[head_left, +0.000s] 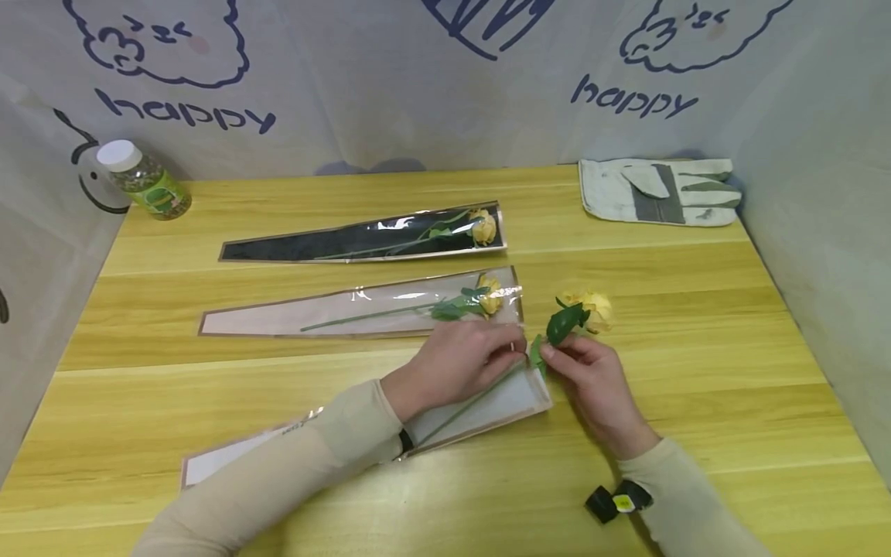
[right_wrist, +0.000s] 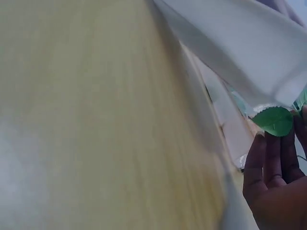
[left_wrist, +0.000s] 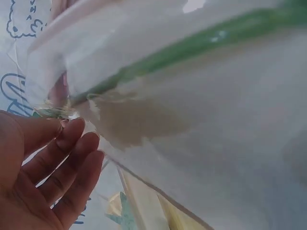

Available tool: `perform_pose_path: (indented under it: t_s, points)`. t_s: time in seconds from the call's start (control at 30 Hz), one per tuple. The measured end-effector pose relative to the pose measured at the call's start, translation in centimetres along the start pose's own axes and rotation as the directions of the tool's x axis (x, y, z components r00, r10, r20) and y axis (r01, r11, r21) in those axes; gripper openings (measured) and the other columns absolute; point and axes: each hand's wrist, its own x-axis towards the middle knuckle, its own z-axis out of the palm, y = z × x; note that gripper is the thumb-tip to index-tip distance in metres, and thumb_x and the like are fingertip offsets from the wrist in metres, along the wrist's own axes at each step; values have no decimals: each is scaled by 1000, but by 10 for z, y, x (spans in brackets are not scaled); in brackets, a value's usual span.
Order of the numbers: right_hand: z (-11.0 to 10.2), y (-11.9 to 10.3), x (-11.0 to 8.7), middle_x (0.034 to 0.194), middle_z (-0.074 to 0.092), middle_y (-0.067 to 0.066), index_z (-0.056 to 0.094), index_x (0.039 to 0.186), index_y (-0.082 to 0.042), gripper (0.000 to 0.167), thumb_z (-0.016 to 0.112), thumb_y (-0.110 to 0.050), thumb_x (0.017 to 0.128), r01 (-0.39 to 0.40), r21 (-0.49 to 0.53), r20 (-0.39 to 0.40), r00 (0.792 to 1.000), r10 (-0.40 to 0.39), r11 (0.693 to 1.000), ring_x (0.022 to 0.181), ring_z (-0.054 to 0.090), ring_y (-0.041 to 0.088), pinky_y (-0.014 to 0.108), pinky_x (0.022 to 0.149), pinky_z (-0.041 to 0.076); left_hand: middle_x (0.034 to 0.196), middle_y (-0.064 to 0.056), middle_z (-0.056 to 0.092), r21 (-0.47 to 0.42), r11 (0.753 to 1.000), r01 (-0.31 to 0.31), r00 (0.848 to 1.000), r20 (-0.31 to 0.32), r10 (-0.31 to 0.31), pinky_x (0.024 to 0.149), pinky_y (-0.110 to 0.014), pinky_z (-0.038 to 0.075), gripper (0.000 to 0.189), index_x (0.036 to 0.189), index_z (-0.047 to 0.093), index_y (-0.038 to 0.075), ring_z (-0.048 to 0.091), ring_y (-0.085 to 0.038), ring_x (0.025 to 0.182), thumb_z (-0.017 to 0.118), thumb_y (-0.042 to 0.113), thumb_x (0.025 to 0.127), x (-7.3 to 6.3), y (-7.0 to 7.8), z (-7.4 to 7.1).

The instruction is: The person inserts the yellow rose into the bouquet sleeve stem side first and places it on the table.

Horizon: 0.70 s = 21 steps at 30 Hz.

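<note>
A yellow rose (head_left: 593, 309) with green leaves lies partly inside the nearest flower sleeve (head_left: 515, 398), a clear-fronted wrapper with a white back. Its stem (left_wrist: 201, 45) runs down within the sleeve, while bloom and leaves stay outside the wide end. My left hand (head_left: 462, 360) pinches the sleeve's upper edge at that mouth, thumb against fingertips. With thumb and fingers, my right hand (head_left: 599, 383) holds the rose just below the bloom. In the right wrist view a leaf (right_wrist: 276, 120) shows at the fingertips. My left forearm covers the sleeve's middle.
Behind lie a pale sleeve (head_left: 237, 321) and a black sleeve (head_left: 271, 246), each with a yellow rose inside. A white-capped jar (head_left: 156, 189) stands at the back left. A work glove (head_left: 657, 193) rests at the back right. Printed cloth surrounds the wooden table (head_left: 738, 371).
</note>
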Motion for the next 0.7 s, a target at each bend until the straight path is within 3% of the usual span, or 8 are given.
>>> perform_pose_path:
  t_s: [0.13, 0.3, 0.43, 0.57, 0.7]
  points:
    - [1, 2, -2, 97, 68, 7, 72, 96, -1, 11, 67, 5, 88, 10, -75, 0, 1000, -10, 997, 91, 63, 18, 28, 82, 53, 86, 8, 65, -75, 997, 8, 1000, 4, -8, 62, -20, 45, 5, 94, 67, 16, 56, -6, 71, 64, 18, 97, 2, 2, -2]
    - [1, 1, -4, 98, 68, 7, 70, 98, 3, 11, 65, 6, 89, -7, -77, 29, 1000, 10, 997, 94, 64, 18, 28, 84, 52, 87, 7, 64, -130, 992, 1, 1000, 5, -1, 67, -21, 46, 3, 95, 67, 15, 56, -5, 74, 64, 14, 96, 3, 3, -6]
    - [-1, -3, -3, 98, 67, 6, 71, 96, 3, 10, 61, 1, 94, -19, -31, 44, 999, 20, 999, 93, 62, 16, 29, 83, 52, 88, 7, 64, -140, 990, -3, 1000, 27, 6, 69, -21, 46, 3, 96, 66, 15, 55, -5, 76, 64, 13, 96, 5, 1, -7]
    - [-3, -7, -2, 92, 63, 4, 69, 87, -4, 13, 61, -4, 97, -47, 44, -1, 999, 47, 998, 85, 58, 15, 29, 76, 51, 89, 8, 62, -131, 991, 7, 999, 53, 0, 69, -21, 46, 3, 96, 65, 15, 54, -4, 76, 63, 16, 97, 7, -1, -8]
    - [-3, -9, 0, 91, 64, 2, 65, 90, -6, 9, 60, -3, 97, -106, 53, -31, 994, 108, 993, 83, 59, 13, 28, 74, 51, 88, 9, 61, -110, 994, 13, 998, 64, -6, 68, -21, 46, 4, 95, 65, 16, 53, -4, 76, 62, 17, 98, 9, 0, -9]
